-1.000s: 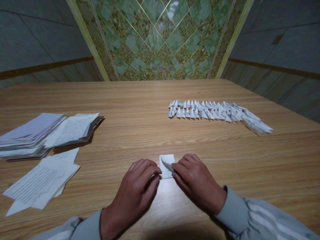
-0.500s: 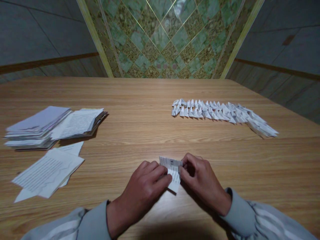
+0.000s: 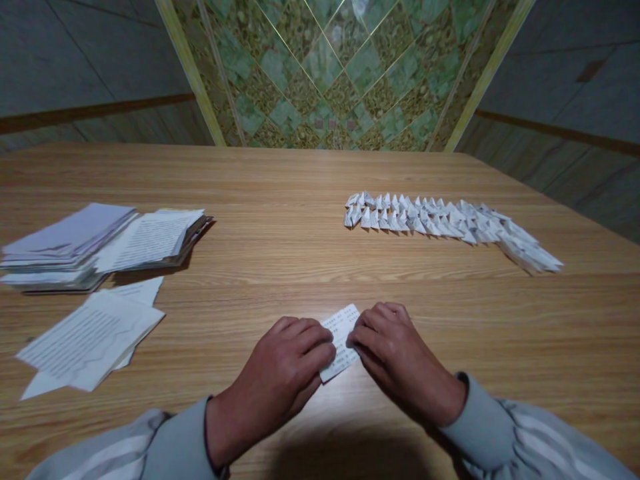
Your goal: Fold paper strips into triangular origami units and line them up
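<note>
Between my two hands, near the front of the table, is a small folded piece of printed paper. My left hand is closed on its left edge, fingers curled over the top. On the opposite edge, my right hand grips the paper with its fingers bent and pressed together. Lines of small print show on the upper face; its underside and both thumb tips are hidden.
Loose printed sheets lie at left, in front of a stack of papers and a printed pile. Two rows of folded paper pieces run across the right side of the wooden table.
The paper stood partly raised along a crease; now it shows one flatter, slanted face. My right hand's fingers have closed further over its edge. The view has tilted slightly.
</note>
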The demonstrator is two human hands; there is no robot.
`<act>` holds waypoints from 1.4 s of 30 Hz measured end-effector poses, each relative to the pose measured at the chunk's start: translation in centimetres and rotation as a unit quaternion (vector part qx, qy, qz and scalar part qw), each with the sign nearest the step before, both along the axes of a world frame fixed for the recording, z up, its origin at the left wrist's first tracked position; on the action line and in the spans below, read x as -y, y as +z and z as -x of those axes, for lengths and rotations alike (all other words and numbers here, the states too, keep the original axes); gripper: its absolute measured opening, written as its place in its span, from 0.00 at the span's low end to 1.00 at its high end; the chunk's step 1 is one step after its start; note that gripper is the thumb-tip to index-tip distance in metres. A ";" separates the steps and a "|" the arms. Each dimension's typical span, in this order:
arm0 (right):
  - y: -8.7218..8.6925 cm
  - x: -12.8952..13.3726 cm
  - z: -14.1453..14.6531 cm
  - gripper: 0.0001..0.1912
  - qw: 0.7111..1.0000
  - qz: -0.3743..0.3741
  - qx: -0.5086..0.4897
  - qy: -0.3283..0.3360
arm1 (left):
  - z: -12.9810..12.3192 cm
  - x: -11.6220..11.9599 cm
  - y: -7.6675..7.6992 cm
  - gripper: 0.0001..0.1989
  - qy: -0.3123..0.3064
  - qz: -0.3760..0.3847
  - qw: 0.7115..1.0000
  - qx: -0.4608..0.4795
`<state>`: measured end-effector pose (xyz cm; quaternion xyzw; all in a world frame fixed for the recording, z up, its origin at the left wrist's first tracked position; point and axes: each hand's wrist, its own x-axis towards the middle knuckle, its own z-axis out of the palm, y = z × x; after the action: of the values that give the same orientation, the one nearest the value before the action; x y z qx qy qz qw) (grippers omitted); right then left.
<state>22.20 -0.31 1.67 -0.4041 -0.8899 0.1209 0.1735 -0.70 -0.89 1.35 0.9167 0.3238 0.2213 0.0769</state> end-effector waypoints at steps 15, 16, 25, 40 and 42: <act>0.5 0.5 0.3 0.04 0.994 0.097 -0.046 -0.003 | -0.2 -0.3 -0.5 0.08 0.101 0.187 0.975 0.063; 0.5 0.5 0.4 0.03 0.994 0.103 -0.047 -0.009 | -0.3 -0.4 -0.5 0.09 0.113 0.186 0.974 0.055; -0.3 0.4 1.1 0.10 0.990 0.107 -0.071 -0.063 | -1.0 -1.3 -0.2 0.14 0.169 0.158 0.973 -0.018; -0.9 0.6 1.8 0.07 0.995 0.059 -0.031 -0.080 | -0.8 -1.2 -0.8 0.15 0.166 0.106 0.980 -0.007; -0.7 0.6 1.8 0.07 0.995 0.065 -0.019 -0.079 | -0.8 -1.3 -0.9 0.15 0.167 0.109 0.980 -0.015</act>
<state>20.44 -0.91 0.99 -0.4810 -0.8421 0.1721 0.1727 0.07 0.39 0.48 0.8387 0.4960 0.1808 0.1337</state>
